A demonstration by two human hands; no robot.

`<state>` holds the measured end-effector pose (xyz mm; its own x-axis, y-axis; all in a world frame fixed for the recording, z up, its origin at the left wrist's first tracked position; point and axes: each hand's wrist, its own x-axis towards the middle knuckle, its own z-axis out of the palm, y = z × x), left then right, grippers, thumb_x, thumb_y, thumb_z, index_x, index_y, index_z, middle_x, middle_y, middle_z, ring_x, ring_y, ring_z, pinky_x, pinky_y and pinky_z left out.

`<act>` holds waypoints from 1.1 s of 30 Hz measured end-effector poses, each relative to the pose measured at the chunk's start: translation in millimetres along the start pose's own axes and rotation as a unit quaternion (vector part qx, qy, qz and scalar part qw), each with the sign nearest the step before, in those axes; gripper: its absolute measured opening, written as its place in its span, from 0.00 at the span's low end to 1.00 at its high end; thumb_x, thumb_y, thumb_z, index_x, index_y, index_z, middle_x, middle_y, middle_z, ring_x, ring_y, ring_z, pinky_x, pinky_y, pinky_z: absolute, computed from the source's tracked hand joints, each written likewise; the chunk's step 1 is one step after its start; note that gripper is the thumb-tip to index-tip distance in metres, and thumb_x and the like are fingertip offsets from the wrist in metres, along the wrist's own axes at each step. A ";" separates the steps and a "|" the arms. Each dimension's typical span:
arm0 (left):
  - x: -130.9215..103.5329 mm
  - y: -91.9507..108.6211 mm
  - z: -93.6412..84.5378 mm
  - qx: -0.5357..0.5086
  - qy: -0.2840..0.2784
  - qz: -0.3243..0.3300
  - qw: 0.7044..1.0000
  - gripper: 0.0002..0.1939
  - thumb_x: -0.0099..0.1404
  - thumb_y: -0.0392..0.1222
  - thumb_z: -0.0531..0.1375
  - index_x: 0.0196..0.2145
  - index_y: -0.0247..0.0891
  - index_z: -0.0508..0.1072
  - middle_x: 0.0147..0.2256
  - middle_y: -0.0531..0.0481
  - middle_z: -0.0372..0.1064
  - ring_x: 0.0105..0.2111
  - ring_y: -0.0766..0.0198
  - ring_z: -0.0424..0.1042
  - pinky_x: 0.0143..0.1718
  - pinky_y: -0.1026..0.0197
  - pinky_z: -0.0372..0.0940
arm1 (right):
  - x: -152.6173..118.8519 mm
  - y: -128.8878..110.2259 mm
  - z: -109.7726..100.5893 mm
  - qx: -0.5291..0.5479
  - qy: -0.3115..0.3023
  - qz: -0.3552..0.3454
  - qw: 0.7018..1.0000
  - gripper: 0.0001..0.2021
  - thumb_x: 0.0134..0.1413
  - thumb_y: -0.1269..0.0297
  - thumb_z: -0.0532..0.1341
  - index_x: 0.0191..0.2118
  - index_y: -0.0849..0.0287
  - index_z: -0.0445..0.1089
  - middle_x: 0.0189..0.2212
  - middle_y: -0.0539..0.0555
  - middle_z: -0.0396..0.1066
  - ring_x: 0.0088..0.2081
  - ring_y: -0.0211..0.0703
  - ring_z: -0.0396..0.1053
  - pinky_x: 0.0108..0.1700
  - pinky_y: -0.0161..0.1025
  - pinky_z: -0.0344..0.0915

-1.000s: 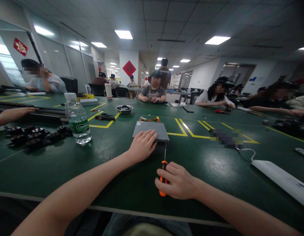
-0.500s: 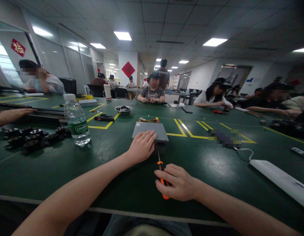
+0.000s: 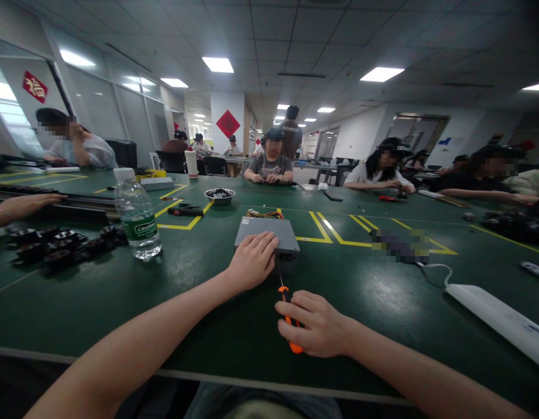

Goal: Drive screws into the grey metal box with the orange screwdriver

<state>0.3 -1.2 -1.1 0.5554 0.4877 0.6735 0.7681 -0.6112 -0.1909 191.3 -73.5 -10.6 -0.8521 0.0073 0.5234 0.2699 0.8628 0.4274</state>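
Observation:
A grey metal box point(image 3: 267, 228) with coloured wires point(image 3: 264, 214) at its far side lies on the green table point(image 3: 217, 343). My left hand point(image 3: 254, 259) rests on the box's top and near edge, its fingers close together and pressed on the metal. Between the fingers of my right hand point(image 3: 315, 324) is an orange and black screwdriver point(image 3: 290, 320). Its thin shaft points up at the near side of the box, beside my left hand. Where exactly the tip touches is too small to tell.
A water bottle point(image 3: 137, 215) stands on the left, near black parts point(image 3: 60, 247) and another person's hand point(image 3: 29, 205). Farther back are a metal bowl point(image 3: 219, 196) and a black tool point(image 3: 185, 210). On the right lie a blurred-out device point(image 3: 399, 245) and a white power strip point(image 3: 496, 314).
Almost nothing differs. The view has shifted very slightly; both hands, the screwdriver and the box keep nearly the same places.

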 end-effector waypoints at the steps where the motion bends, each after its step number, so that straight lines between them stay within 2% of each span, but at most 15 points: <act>1: 0.0 0.0 -0.2 0.001 -0.001 0.000 1.000 0.20 0.65 0.39 0.48 0.53 0.33 0.63 0.54 0.41 0.62 0.54 0.55 0.61 0.51 0.51 0.57 | -0.4 0.3 -0.1 0.007 0.013 0.009 1.000 0.05 0.53 0.70 0.53 0.36 0.59 0.64 0.36 0.55 0.70 0.28 0.38 0.61 0.30 0.37 0.62; 11: 0.9 -0.1 0.7 0.006 -0.010 0.003 1.000 0.19 0.65 0.39 0.48 0.53 0.33 0.63 0.55 0.40 0.61 0.54 0.55 0.61 0.52 0.52 0.57 | -8.2 11.6 -6.7 0.100 0.113 0.074 0.986 0.10 0.51 0.74 0.55 0.40 0.60 0.59 0.37 0.57 0.70 0.33 0.39 0.67 0.34 0.39 0.67; 16: 0.7 -0.3 0.6 0.010 -0.006 0.010 1.000 0.20 0.65 0.39 0.48 0.53 0.32 0.63 0.54 0.40 0.62 0.54 0.54 0.61 0.51 0.52 0.58 | -14.3 16.7 -9.1 0.203 0.170 0.147 0.953 0.15 0.50 0.77 0.55 0.45 0.59 0.57 0.40 0.58 0.69 0.39 0.41 0.69 0.38 0.41 0.69; 20: 0.6 -0.5 0.9 0.016 -0.004 0.010 1.000 0.20 0.65 0.39 0.48 0.53 0.32 0.63 0.54 0.40 0.62 0.54 0.55 0.62 0.51 0.52 0.58 | -16.3 18.2 -10.2 0.259 0.211 0.216 0.917 0.14 0.52 0.77 0.55 0.45 0.57 0.57 0.40 0.57 0.69 0.42 0.42 0.69 0.40 0.42 0.70; 22: 0.5 -0.7 1.7 0.018 -0.005 0.011 1.000 0.19 0.65 0.39 0.48 0.53 0.32 0.63 0.54 0.40 0.62 0.53 0.54 0.62 0.51 0.52 0.58 | -16.2 18.7 -10.4 0.263 0.218 0.229 0.911 0.14 0.53 0.76 0.54 0.44 0.57 0.57 0.39 0.56 0.69 0.42 0.41 0.69 0.39 0.42 0.70; 25: 0.3 -0.9 3.2 0.018 -0.006 0.012 1.000 0.20 0.65 0.39 0.48 0.53 0.32 0.63 0.55 0.40 0.61 0.53 0.54 0.61 0.51 0.52 0.57 | -14.2 18.7 -10.7 0.222 0.195 0.191 0.936 0.12 0.54 0.72 0.55 0.45 0.57 0.57 0.39 0.56 0.69 0.40 0.41 0.69 0.39 0.41 0.69; 29: 0.0 -0.7 3.5 0.017 -0.009 0.011 1.000 0.20 0.65 0.39 0.48 0.53 0.31 0.62 0.55 0.39 0.61 0.54 0.54 0.61 0.51 0.52 0.57 | -7.8 12.4 -9.6 0.079 0.132 0.101 0.983 0.11 0.59 0.56 0.51 0.41 0.58 0.59 0.38 0.57 0.70 0.36 0.42 0.69 0.36 0.42 0.68; 31: 0.0 -0.3 2.7 0.015 -0.005 0.011 1.000 0.19 0.65 0.39 0.48 0.53 0.32 0.63 0.54 0.39 0.61 0.54 0.55 0.61 0.51 0.52 0.57 | -4.2 6.7 -8.4 0.001 0.117 0.075 0.990 0.13 0.59 0.53 0.50 0.38 0.58 0.61 0.37 0.58 0.69 0.36 0.42 0.68 0.35 0.41 0.68; 33: 0.1 0.2 1.7 0.013 -0.003 0.012 1.000 0.19 0.65 0.39 0.48 0.53 0.32 0.63 0.54 0.39 0.62 0.53 0.55 0.62 0.51 0.52 0.57 | -0.9 1.3 -7.7 -0.053 0.113 0.063 0.990 0.11 0.59 0.55 0.52 0.37 0.58 0.63 0.36 0.58 0.68 0.37 0.42 0.68 0.36 0.39 0.69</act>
<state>1.1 -0.2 -2.2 0.5763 0.4762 0.6641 0.7617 -0.6074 -0.2255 195.8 -76.3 -4.9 -0.6897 -0.0129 0.7240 0.4227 0.8046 0.4170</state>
